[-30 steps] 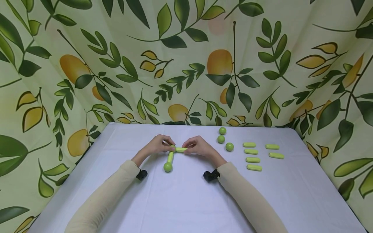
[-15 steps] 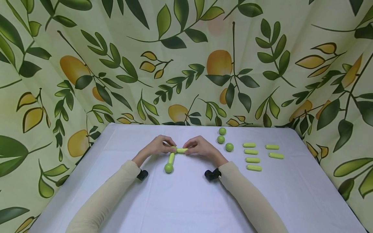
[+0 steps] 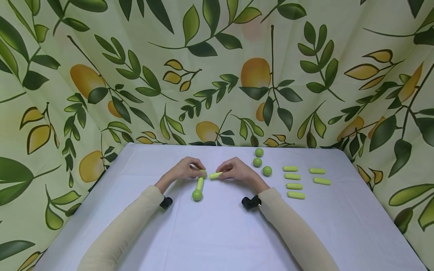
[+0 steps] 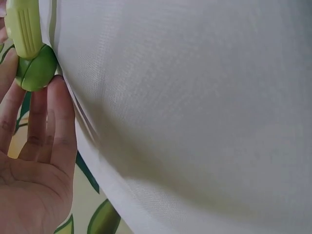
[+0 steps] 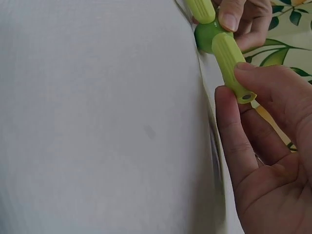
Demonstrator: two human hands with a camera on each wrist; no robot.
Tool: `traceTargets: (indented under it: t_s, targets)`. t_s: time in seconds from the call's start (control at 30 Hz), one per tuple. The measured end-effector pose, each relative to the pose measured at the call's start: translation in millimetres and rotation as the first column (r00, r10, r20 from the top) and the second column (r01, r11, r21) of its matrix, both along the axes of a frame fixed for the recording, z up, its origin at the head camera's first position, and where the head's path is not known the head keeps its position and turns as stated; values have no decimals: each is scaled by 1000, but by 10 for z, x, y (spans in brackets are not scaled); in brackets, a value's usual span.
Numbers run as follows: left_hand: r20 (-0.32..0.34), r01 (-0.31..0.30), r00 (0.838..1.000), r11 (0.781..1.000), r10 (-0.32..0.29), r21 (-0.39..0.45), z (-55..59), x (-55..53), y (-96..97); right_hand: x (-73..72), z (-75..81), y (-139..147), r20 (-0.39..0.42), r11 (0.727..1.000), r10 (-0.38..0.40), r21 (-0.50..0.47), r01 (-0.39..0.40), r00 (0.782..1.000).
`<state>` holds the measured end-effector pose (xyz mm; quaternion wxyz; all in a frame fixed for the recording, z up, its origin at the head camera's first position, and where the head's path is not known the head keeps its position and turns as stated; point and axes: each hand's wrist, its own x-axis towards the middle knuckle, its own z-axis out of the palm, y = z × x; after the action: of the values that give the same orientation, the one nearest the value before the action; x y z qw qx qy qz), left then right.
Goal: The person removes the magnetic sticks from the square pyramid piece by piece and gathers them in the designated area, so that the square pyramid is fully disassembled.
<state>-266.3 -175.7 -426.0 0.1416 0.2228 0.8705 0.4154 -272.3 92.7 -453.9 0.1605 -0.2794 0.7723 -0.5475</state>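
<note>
My left hand (image 3: 184,168) pinches a glossy green ball (image 3: 202,174) between thumb and fingertips. From this ball a light green rod (image 3: 199,184) runs toward me to a second green ball (image 3: 197,195) at its near end. In the left wrist view the pinched ball (image 4: 38,70) sits among the fingertips. My right hand (image 3: 237,170) holds another light green rod (image 3: 215,175) by its right end, its free end pointing left. A small gap separates that end from the pinched ball in the head view. The right wrist view shows a grey round spot on the held rod's (image 5: 228,58) near end.
Three loose green balls (image 3: 257,162) lie toward the back, right of my right hand. Farther right, several light green rods (image 3: 294,186) lie in two columns on the white tablecloth (image 3: 217,233). A leaf-and-fruit patterned curtain (image 3: 217,94) hangs behind the table.
The rod in my right hand touched or nearly touched the pinched ball before; now it has moved right and tilted, leaving a gap. My left hand has barely moved.
</note>
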Motion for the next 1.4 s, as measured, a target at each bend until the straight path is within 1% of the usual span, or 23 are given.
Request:
traceTargets:
  t_s: [0.1, 0.23, 0.4, 0.6, 0.8, 1.03, 1.23, 1.4]
  targets:
    - [7, -6, 1000, 1000, 6, 1, -2, 2, 1, 12, 9, 61, -7, 999, -38, 0, 38, 999]
    - [36, -17, 999, 1000, 17, 1, -14, 3, 7, 44, 34, 142, -29, 997, -75, 19, 75, 997]
    - [42, -19, 999, 1000, 19, 5, -17, 6, 7, 98, 86, 270, -68, 997, -70, 15, 71, 995]
    - [49, -15, 999, 1000, 14, 9, -17, 7, 12, 148, 142, 453, -82, 997, -74, -2, 74, 994]
    - [57, -13, 998, 1000, 13, 8, -25, 2, 22, 232, 194, 623, -83, 993, -114, 28, 117, 990]
    - [52, 0, 999, 1000, 0, 5, -40, -7, 21, 285, 210, 807, -84, 993, -114, 15, 116, 990]
    - [60, -5, 998, 1000, 5, -1, -39, -6, 17, 331, 246, 936, -89, 993, -119, 14, 120, 989]
    - [65, -6, 998, 1000, 6, 2, -36, -2, 19, 395, 262, 1078, -82, 991, -134, -10, 134, 988]
